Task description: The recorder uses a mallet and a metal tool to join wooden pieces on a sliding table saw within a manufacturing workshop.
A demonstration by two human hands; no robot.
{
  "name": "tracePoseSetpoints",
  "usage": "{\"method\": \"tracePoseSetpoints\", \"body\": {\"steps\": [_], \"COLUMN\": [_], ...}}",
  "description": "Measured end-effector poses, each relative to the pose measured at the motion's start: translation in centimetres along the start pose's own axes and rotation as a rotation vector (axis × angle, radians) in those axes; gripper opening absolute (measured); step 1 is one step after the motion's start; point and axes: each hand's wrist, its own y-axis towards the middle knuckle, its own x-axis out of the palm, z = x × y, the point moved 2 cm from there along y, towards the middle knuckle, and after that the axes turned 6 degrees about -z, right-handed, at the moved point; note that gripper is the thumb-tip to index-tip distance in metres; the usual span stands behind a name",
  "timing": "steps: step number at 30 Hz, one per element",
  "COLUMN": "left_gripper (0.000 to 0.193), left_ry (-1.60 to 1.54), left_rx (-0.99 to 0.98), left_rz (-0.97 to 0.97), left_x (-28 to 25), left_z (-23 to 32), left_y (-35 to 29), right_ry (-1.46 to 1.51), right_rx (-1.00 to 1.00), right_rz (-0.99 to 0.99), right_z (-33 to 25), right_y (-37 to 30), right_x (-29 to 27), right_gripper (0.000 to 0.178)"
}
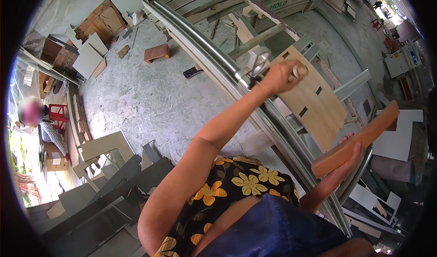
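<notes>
My left hand [281, 78] is closed around a small, beige, rounded thing [299, 70] whose kind I cannot make out. It is over the upper end of a pale wooden panel [314, 107] with several dark rectangular slots. My right hand [351, 156] grips a long orange-brown wooden block [357, 138] from below, thumb along its near side. The block is tilted, its far end up to the right, beside the panel's lower right corner. Just left of my left hand, a metal clamp-like fitting [252, 69] sits on a long metal rail [205, 43].
A metal frame [353, 84] runs around the panel. White and grey board offcuts [398, 134] lie at the right. Dark board pieces [123, 188] are piled at the lower left. A small brown stool [157, 52] stands on the concrete floor. Another person [51, 136] is at the far left.
</notes>
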Motion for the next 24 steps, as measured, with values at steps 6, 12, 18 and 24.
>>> {"method": "tracePoseSetpoints", "body": {"steps": [6,12,18,24], "left_gripper": [0.035,0.035,0.032,0.033], "left_ry": [-0.201,-0.395,-0.550,-0.491], "left_rx": [0.328,0.273,0.119,0.025], "left_rz": [0.004,-0.054,0.037,0.265], "left_x": [-5.7,-16.9,-26.7,-34.2], "left_z": [3.2,3.3,0.7,-3.2], "left_y": [-5.9,-12.4,-16.1,-16.5], "right_ry": [0.015,0.156,0.346,0.457], "right_rx": [-0.105,-0.294,-0.410,-0.490], "right_rz": [0.123,0.128,0.122,0.045], "right_z": [-2.4,-3.1,-2.9,-2.2], "right_y": [-7.6,-11.8,-12.7,-11.2], "right_x": [11.5,19.3,27.1,34.5], "right_gripper": [0.045,0.048,0.052,0.053]}}
